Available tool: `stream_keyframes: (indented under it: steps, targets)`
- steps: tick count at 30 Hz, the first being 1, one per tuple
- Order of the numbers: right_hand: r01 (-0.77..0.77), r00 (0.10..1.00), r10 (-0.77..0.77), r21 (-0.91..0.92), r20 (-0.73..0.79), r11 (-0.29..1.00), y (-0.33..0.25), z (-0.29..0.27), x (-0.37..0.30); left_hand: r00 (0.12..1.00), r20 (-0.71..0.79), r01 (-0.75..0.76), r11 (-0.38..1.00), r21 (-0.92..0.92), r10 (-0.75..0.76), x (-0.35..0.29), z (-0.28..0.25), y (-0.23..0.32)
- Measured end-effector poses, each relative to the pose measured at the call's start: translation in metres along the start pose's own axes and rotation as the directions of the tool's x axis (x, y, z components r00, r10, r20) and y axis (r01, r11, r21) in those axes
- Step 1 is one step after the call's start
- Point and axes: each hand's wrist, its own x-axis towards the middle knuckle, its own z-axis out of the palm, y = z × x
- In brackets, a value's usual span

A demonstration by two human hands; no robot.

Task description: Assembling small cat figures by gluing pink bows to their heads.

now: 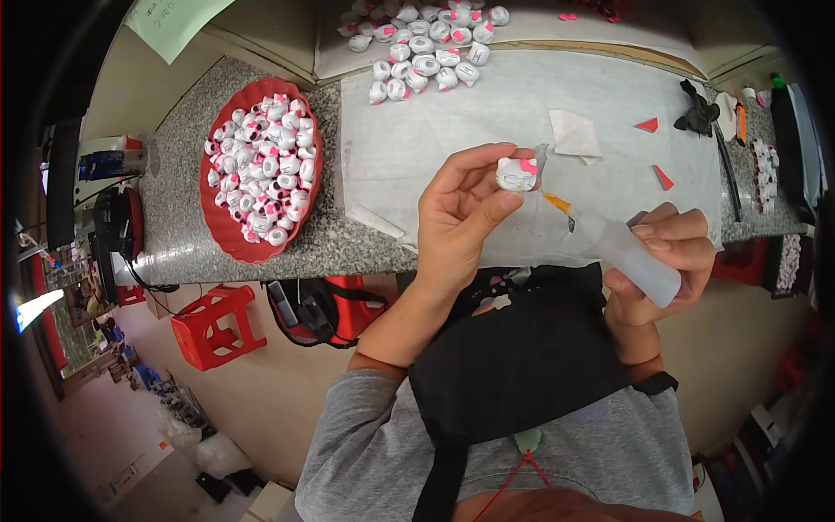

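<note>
Between the thumb and fingers of my left hand [465, 209] is a small white cat-head figurine [517, 175] with a pink bow, its face turned up. My right hand [665, 252] grips a translucent white squeeze bottle [639, 261]. The bottle's orange nozzle [557, 203] points at the figurine, its tip close to the lower right edge; whether it touches I cannot tell. Both hands are above the white paper sheet [417, 157] on the worktop. To the left, a red scalloped tray [211, 204] holds many similar cat heads [265, 165].
More cat heads [426, 65] sit in a cluster at the back. A crumpled tissue [574, 135] and two red triangular pieces [664, 177] lie on the sheet. At the right are a black crumpled item [696, 111] and a thin black rod [729, 174]. A red stool [217, 328] stands below left.
</note>
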Motion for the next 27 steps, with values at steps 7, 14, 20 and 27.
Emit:
stream_keyframes:
  steps: [7,14,20,27]
  targets:
    - [-0.001,1.0,0.001,-0.003,0.018,1.0,0.0029,0.0003,-0.0016,0.999,0.019,0.031,0.999,-0.006,-0.031,0.0007,-0.0001,-0.0013]
    - [0.013,1.0,-0.013,-0.033,0.002,0.999,0.0035,0.0001,-0.0011,0.999,0.016,0.038,0.998,-0.054,-0.037,0.0005,-0.0016,-0.0025]
    - [0.026,1.0,-0.026,-0.03,0.006,0.999,0.0038,-0.0012,-0.003,0.999,0.036,0.042,0.998,-0.052,-0.04,0.0007,0.0001,-0.0022]
    - [-0.006,1.0,0.005,-0.069,-0.021,0.998,0.0031,0.0021,-0.0047,0.997,0.038,0.069,0.997,-0.037,-0.068,0.0,-0.0008,-0.003]
